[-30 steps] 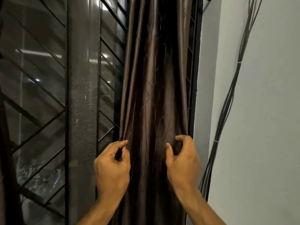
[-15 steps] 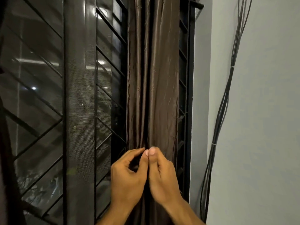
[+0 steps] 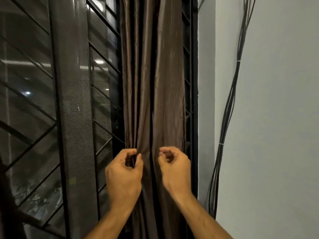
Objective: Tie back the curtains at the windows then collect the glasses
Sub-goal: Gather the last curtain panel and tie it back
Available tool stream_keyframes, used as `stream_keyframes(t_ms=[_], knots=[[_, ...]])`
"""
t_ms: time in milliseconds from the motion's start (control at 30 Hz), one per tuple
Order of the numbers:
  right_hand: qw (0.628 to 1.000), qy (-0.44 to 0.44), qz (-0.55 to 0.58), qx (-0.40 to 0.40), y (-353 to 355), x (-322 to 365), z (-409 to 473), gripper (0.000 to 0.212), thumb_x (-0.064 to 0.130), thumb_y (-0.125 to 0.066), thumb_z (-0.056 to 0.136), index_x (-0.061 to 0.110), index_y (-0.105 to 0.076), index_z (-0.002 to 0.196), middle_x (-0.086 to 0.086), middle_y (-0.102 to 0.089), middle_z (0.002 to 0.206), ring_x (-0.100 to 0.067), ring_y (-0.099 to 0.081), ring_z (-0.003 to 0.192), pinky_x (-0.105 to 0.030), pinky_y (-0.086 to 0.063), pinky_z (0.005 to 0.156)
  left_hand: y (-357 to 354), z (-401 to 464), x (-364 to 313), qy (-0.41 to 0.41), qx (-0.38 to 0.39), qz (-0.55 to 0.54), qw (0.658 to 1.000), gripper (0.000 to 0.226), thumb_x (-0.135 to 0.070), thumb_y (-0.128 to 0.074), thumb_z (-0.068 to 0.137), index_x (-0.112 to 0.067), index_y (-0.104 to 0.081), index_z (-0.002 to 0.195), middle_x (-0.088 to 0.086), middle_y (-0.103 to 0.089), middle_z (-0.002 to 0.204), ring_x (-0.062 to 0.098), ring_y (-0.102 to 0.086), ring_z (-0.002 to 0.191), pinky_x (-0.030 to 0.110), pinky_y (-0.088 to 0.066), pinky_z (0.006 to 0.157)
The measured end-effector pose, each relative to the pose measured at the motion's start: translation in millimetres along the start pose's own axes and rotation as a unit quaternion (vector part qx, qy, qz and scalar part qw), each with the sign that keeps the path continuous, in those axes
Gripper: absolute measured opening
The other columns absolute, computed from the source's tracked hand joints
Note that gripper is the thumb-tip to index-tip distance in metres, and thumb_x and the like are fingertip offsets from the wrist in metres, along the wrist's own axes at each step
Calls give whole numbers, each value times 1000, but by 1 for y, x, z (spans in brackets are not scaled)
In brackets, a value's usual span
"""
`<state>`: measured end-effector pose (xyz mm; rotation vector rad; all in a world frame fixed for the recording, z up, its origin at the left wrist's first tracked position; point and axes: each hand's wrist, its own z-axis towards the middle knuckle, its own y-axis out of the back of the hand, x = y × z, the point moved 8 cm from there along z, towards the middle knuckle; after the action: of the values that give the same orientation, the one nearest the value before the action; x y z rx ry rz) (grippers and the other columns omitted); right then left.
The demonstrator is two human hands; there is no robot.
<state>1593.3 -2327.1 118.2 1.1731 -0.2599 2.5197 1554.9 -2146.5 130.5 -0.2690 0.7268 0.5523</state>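
A brown satin curtain (image 3: 153,80) hangs gathered in a narrow bunch at the right side of the window. My left hand (image 3: 125,173) pinches a fold at the bunch's left edge between thumb and fingers. My right hand (image 3: 174,168) is at the bunch's right side with fingers curled against the cloth; whether it grips a fold is unclear. No tie-back band shows. No glasses are in view.
A black metal window grille (image 3: 103,49) with diagonal bars and a mesh screen (image 3: 72,100) fills the left half. A grey wall (image 3: 276,118) stands to the right, with a bundle of black cables (image 3: 229,104) running down it.
A second ago my hands held the curtain's two sides, then met at its middle. Now they have moved apart again, each at one side of the narrower bunch.
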Motion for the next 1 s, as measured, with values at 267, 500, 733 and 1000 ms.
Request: stream_keyframes(t_ms=[267, 500, 733, 1000], knots=[[995, 29, -93, -2, 4, 2, 19, 58, 61, -70, 85, 29, -56, 131, 17, -58, 121, -1, -59, 106, -21, -53, 87, 1, 7, 4, 5, -24, 31, 999, 12, -15, -76, 87, -22, -67, 89, -7, -61, 63, 1, -55, 49, 11, -40, 45], [990, 95, -55, 84, -16, 19, 2, 40, 37, -46, 107, 21, -56, 72, 9, -56, 58, -6, -50, 51, -27, -41, 51, -11, 0, -7, -30, -3, 44, 999, 17, -13, -75, 87, -26, -64, 90, -12, -65, 74, 2, -63, 68, 11, -46, 58], [990, 46, 23, 129, -12, 24, 15, 18, 29, -63, 101, 14, -64, 90, -2, -70, 75, -19, -69, 72, -44, -59, 73, -40, -33, -9, -48, 125, -50, 990, 25, -6, -70, 82, -26, -55, 81, -10, -68, 78, 10, -68, 75, 25, -52, 58], [993, 27, -6, 114, 9, 17, 20, 32, 3, -51, 101, 31, -67, 104, 11, -73, 89, -18, -72, 89, -27, -60, 77, -3, -2, 40, 78, 19, -60, 995, 24, -10, -74, 87, -30, -62, 94, -3, -62, 70, 11, -60, 61, 45, -60, 62]])
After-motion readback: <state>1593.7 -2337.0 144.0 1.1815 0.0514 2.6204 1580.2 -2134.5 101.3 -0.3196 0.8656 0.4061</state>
